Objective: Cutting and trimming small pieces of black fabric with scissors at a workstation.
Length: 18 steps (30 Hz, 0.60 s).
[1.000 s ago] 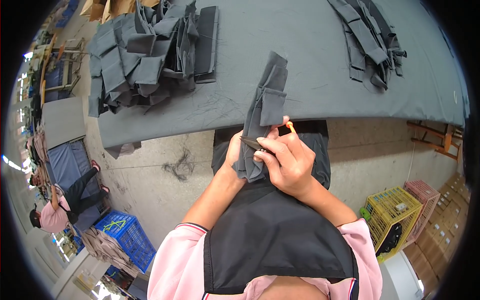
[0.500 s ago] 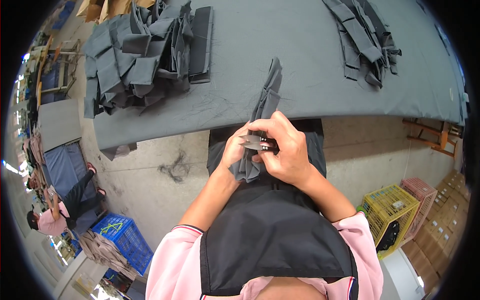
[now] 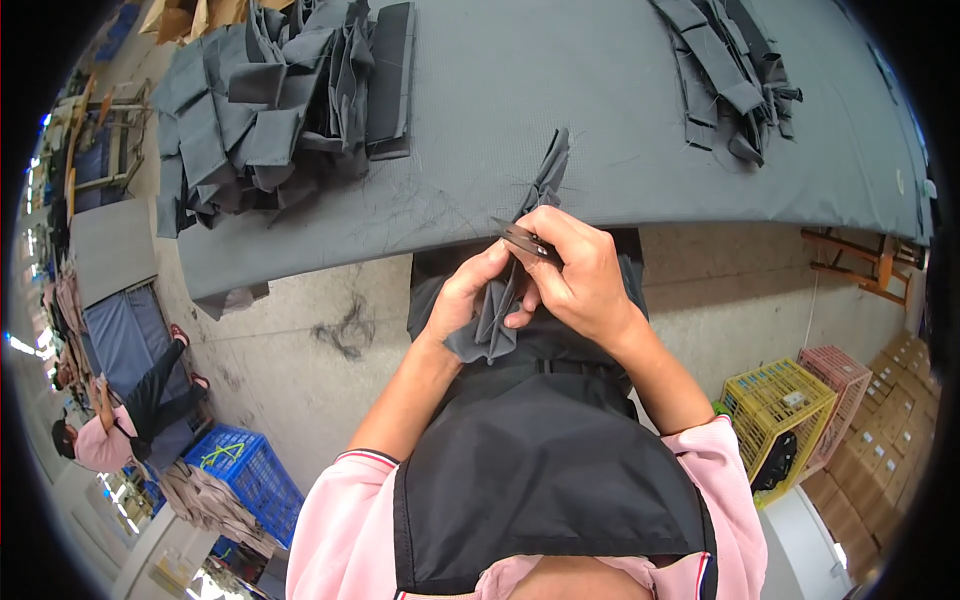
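Note:
In front of my apron, by the table's near edge, my left hand [image 3: 468, 292] is closed on a folded strip of dark grey fabric [image 3: 492, 330]. The strip's far end slants up over the table edge. My right hand [image 3: 583, 268] grips a small pair of thread snips [image 3: 524, 240], blades pointing left toward my left thumb. Its lower fingers also touch the fabric. Whether the blades meet a thread is too small to tell.
A grey-covered table [image 3: 480, 100] carries a big heap of grey fabric pieces [image 3: 270, 110] at left and a smaller bundle [image 3: 725, 75] at right. Yellow [image 3: 780, 410] and blue crates [image 3: 245, 475] stand on the floor. At far left is another person [image 3: 105, 440].
My right hand has turned the snips and moved them slightly up, toward the table. The fabric strip has shifted a little in my hands, and its lower end has spread.

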Each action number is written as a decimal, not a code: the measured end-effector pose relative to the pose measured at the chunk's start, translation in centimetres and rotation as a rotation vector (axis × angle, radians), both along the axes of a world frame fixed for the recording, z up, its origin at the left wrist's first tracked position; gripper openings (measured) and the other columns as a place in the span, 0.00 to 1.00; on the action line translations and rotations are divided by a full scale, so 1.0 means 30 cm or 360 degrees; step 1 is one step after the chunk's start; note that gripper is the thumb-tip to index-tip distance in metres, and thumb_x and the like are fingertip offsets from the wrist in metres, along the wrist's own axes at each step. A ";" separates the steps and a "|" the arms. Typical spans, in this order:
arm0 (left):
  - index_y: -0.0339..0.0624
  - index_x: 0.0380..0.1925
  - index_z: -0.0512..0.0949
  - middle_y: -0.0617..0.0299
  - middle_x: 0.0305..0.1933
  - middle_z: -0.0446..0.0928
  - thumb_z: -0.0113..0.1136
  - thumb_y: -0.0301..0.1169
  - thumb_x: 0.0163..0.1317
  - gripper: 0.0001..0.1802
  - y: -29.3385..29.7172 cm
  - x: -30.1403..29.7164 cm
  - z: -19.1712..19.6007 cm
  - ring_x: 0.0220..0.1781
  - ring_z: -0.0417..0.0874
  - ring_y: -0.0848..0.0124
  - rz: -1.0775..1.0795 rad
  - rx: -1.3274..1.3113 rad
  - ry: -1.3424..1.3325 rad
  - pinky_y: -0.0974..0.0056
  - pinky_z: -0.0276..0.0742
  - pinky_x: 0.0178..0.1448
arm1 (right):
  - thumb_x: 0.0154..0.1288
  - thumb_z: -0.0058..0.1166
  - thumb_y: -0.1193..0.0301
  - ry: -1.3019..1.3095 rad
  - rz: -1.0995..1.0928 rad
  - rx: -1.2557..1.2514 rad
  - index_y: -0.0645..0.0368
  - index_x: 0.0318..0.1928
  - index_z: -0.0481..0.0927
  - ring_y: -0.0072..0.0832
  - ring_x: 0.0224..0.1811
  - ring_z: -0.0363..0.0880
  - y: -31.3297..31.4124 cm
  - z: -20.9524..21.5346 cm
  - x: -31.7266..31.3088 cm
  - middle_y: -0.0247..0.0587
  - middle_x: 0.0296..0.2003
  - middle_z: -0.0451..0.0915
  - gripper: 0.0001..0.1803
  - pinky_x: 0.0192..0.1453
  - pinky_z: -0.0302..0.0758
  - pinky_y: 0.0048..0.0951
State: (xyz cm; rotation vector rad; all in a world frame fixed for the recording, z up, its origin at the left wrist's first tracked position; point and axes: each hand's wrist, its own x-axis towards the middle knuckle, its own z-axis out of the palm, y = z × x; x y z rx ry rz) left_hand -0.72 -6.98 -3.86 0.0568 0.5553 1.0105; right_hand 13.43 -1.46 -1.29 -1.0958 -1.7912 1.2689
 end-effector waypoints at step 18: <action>0.31 0.53 0.68 0.47 0.49 0.73 0.47 0.46 0.65 0.28 -0.016 0.012 -0.027 0.44 0.79 0.57 0.0014 0.0160 -0.0695 0.49 0.80 0.51 | 0.47 0.57 0.82 0.0012 0.0047 0.0208 0.63 0.31 0.74 0.33 0.21 0.75 -0.023 0.037 0.045 0.41 0.23 0.73 0.09 0.24 0.70 0.28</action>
